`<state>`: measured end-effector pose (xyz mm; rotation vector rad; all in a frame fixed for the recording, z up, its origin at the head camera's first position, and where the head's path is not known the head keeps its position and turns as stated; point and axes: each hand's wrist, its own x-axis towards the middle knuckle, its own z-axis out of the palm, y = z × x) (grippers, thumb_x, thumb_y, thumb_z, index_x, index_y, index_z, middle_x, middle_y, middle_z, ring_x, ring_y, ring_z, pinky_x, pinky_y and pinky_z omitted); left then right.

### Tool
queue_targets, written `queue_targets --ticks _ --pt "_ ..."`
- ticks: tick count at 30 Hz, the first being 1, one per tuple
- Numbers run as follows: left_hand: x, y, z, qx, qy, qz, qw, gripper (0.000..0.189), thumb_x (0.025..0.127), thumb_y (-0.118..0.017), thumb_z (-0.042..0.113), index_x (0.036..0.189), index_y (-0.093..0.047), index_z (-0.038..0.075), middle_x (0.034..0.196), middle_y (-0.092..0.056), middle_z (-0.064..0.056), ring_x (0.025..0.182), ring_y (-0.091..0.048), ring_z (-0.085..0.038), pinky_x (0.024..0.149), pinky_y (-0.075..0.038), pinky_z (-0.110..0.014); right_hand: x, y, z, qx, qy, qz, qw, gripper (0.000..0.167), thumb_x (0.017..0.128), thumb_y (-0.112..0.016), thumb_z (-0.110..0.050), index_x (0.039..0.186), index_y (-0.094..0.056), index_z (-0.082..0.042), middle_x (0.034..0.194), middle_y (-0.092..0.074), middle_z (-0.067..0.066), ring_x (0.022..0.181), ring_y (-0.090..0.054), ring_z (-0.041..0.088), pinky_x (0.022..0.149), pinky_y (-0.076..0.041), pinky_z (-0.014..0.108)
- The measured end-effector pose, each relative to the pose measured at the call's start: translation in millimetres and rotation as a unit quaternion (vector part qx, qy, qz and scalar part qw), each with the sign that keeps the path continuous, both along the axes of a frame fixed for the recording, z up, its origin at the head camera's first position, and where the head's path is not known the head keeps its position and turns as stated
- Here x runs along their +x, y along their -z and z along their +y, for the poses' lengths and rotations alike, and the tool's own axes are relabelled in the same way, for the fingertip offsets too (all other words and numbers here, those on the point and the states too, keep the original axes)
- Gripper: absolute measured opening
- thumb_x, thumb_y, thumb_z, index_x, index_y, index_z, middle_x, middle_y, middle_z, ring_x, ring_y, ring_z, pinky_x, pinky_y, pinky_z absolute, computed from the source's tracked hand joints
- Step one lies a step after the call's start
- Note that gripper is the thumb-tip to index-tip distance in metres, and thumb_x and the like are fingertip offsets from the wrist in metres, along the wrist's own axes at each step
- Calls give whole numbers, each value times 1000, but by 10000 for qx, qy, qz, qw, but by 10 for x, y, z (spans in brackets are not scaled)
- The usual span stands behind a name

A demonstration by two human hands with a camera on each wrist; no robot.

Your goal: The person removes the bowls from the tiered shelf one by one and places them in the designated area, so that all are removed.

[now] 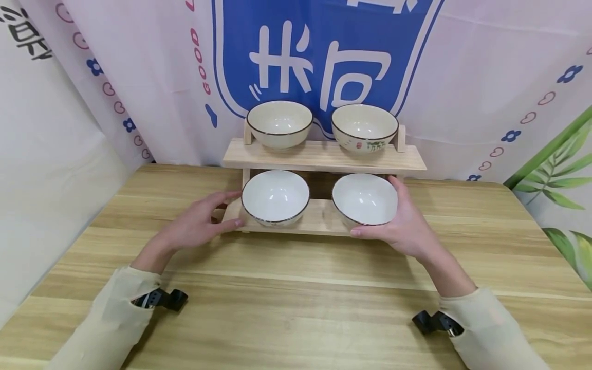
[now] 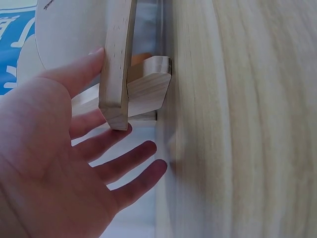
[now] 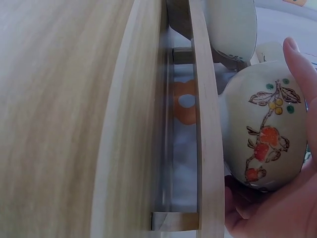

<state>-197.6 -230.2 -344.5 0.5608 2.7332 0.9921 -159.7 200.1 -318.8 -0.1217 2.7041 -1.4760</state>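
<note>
At the left end of the wooden rack's lower shelf [image 1: 319,216] is my left hand [image 1: 196,222]. In the left wrist view its thumb touches the board [image 2: 116,59] and the other fingers spread loosely by the board's end. A white bowl [image 1: 275,198] with a dark rim sits on that shelf beside this hand. My right hand [image 1: 409,226] holds the lower right bowl [image 1: 363,199] by its outer side, thumb in front and fingers behind. Orange fruit and leaves are painted on this bowl [image 3: 267,134] in the right wrist view, its foot right at the shelf board.
Two more bowls, one on the left [image 1: 279,126] and one on the right [image 1: 365,129], stand on the upper shelf [image 1: 319,156]. The rack stands at the back of a wood-grain table [image 1: 287,308], before a printed curtain [image 1: 462,77].
</note>
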Motion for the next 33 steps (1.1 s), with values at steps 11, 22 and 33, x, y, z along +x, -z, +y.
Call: queue_targets --ticks 11,22,33 --pt "6 3 -12 226 -45 -199 9995 75 105 -68 41 166 -34 14 170 -37 -16 145 -49 -43 112 -52 -60 3 17 -33 -10 102 156 9998 142 72 -100 -39 171 -1 -14 167 -33 22 147 -43 41 123 -38 62" --pt "17 25 -13 316 -61 -286 9991 75 105 -67 40 166 -33 14 170 -36 -17 146 -48 -44 114 -50 -61 12 61 -23 -15 108 169 9998 136 75 -97 -42 170 -5 -13 167 -33 21 146 -44 40 121 -41 60" --pt "21 28 -12 316 -81 -270 9991 75 105 -67 41 167 -33 15 171 -35 -17 145 -48 -45 113 -51 -61 20 82 23 -69 -213 418 9989 130 76 -98 -33 169 -10 -12 166 -36 19 142 -49 40 116 -46 59"
